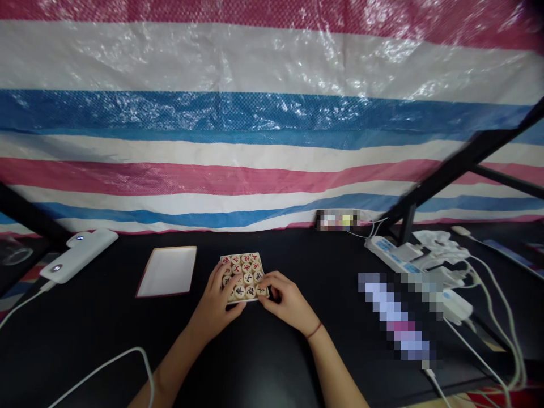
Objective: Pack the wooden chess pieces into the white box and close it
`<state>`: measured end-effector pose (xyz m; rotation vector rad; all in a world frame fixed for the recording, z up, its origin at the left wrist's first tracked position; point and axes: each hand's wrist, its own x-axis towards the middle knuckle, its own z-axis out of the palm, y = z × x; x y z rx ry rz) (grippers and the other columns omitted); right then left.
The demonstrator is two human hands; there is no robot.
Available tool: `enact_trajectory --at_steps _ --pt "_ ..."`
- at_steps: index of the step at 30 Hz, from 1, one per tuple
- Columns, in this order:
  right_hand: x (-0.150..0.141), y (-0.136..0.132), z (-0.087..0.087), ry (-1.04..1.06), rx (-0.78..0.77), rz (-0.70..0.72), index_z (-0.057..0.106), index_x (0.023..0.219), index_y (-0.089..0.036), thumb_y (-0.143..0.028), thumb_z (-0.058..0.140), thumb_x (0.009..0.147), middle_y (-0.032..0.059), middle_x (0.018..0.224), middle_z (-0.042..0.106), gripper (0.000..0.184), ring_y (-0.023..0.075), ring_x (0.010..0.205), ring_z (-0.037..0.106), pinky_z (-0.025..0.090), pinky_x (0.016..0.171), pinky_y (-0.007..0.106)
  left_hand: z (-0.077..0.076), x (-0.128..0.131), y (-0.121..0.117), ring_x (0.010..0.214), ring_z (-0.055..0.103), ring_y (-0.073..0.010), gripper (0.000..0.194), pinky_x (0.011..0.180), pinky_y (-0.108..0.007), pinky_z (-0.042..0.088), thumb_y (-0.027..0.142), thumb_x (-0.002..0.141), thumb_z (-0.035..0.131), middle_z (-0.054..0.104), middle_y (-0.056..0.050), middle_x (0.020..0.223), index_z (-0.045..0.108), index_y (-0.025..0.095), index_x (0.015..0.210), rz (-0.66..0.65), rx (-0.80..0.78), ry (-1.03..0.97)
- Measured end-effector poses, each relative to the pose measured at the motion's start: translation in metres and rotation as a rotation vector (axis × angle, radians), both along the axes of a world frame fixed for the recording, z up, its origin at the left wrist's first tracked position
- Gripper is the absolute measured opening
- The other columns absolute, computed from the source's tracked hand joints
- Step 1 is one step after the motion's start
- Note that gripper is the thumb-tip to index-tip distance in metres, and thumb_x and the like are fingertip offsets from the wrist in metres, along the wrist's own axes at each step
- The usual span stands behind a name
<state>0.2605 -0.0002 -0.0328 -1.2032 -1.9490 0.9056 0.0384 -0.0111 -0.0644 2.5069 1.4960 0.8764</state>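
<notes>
So the open box (250,300) sits mid-tabletop (127,328), packed with round character pieces (239,292), red ones toward the far side, black ones nearer. The left hand (216,300) is draped over the left side, fingers across the edge and some pieces, thumb out by the near wall; can't tell if it's really gripping or just resting. The right hand (289,297) is curled at the near right corner, thumb and index close together there, and I honestly can't tell if they've got the corner piece or only the rim. Looks to me like steadying the box and settling the pieces, so: let the left hand brace the wall rather than press on the faces, and nudge with the right fingertips only, keeping everything flat and below the rim. Push too hard and a piece could tip up, I reckon. The shallow white-lined tray (170,272) lies off to the left, well clear, so no elbow trouble there.
</notes>
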Motion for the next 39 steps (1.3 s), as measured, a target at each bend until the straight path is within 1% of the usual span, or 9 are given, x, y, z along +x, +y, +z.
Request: enact_trajectory --at_steps 7,11,14,19,23,27,29,34,39 --pt "0.0 0.001 0.003 0.017 0.005 -0.016 0.066 0.094 -0.023 -0.023 0.063 0.08 0.005 0.104 0.057 0.014 0.0102 0.063 0.05 0.048 0.064 0.026 0.013 0.001 0.0 0.129 0.042 -0.0317 0.05 0.104 -0.048 0.041 0.038 0.086 0.059 0.044 -0.013 0.14 0.05 0.023 0.132 0.116 0.047 0.014" --pt "0.003 0.001 0.004 0.05 0.016 -0.086 0.065 0.099 -0.023 -0.027 0.061 0.083 0.0058 0.107 0.056 0.017 0.0095 0.061 0.048 0.047 0.064 0.026 0.021 -0.023 0.008 0.112 0.053 -0.0315 0.043 0.093 -0.048 0.045 0.037 0.09 0.051 0.057 -0.016 0.125 0.054 0.017 0.128 0.48 0.149 0.015" --pt "0.003 0.001 0.002 0.046 0.028 -0.129 0.064 0.099 -0.022 -0.029 0.059 0.085 0.0066 0.107 0.057 0.016 0.01 0.061 0.048 0.046 0.063 0.026 0.016 -0.044 0.012 0.096 0.06 -0.0322 0.038 0.075 -0.044 0.049 0.037 0.09 0.048 0.062 -0.018 0.114 0.063 0.013 0.116 0.644 0.006 0.182" --pt "0.001 0.002 0.002 0.052 0.059 -0.136 0.064 0.094 -0.021 -0.029 0.055 0.088 0.0064 0.1 0.06 0.014 0.0111 0.061 0.049 0.045 0.061 0.027 0.019 -0.057 0.012 0.085 0.064 -0.0259 0.03 0.069 -0.036 0.046 0.021 0.092 0.039 0.067 -0.011 0.103 0.066 0.016 0.105 0.62 -0.145 0.273" --pt "-0.002 0.0 0.005 0.11 0.142 -0.198 0.063 0.093 -0.021 -0.026 0.052 0.089 0.0057 0.094 0.061 0.013 0.0128 0.066 0.052 0.045 0.063 0.027 0.04 -0.051 0.012 0.094 0.065 -0.0262 0.025 0.082 -0.04 0.046 0.026 0.092 0.045 0.068 -0.013 0.106 0.063 0.015 0.104 0.62 0.206 0.031" --pt "-0.008 -0.002 0.005 0.162 0.249 -0.24 0.06 0.108 -0.021 -0.025 0.052 0.089 0.0049 0.093 0.061 0.021 0.0146 0.072 0.055 0.046 0.064 0.028 0.051 -0.039 0.003 0.102 0.063 -0.023 0.02 0.091 -0.037 0.047 0.023 0.09 0.049 0.067 -0.012 0.107 0.059 0.017 0.107 0.398 0.382 -0.27" --pt "-0.011 -0.003 0.001 0.173 0.257 -0.226 0.056 0.117 -0.021 -0.027 0.054 0.088 0.0063 0.099 0.061 0.03 0.0159 0.078 0.057 0.048 0.067 0.029 0.049 -0.03 -0.004 0.099 0.064 -0.0217 0.02 0.087 -0.033 0.05 0.025 0.089 0.051 0.068 -0.01 0.105 0.06 0.018 0.106 0.263 0.274 -0.408" --pt "-0.016 -0.002 -0.009 0.325 0.12 -0.166 0.037 0.138 -0.024 -0.033 0.057 0.089 0.0119 0.128 0.055 0.054 0.0219 0.107 0.059 0.05 0.085 0.035 0.041 -0.002 -0.019 0.084 0.068 -0.0192 0.028 0.074 -0.028 0.056 0.042 0.087 0.057 0.071 -0.006 0.098 0.063 0.02 0.103 0.103 -0.348 -0.977" --pt "-0.02 -0.004 -0.009 0.57 -0.119 -0.193 0.029 0.143 -0.023 -0.042 0.055 0.091 0.0088 0.108 0.066 0.062 0.0201 0.093 0.066 0.054 0.081 0.033 0.041 0.016 -0.01 0.099 0.067 -0.0248 0.055 0.082 -0.035 0.056 0.051 0.078 0.067 0.067 -0.009 0.116 0.055 0.022 0.124 0.105 -0.669 -1.47"
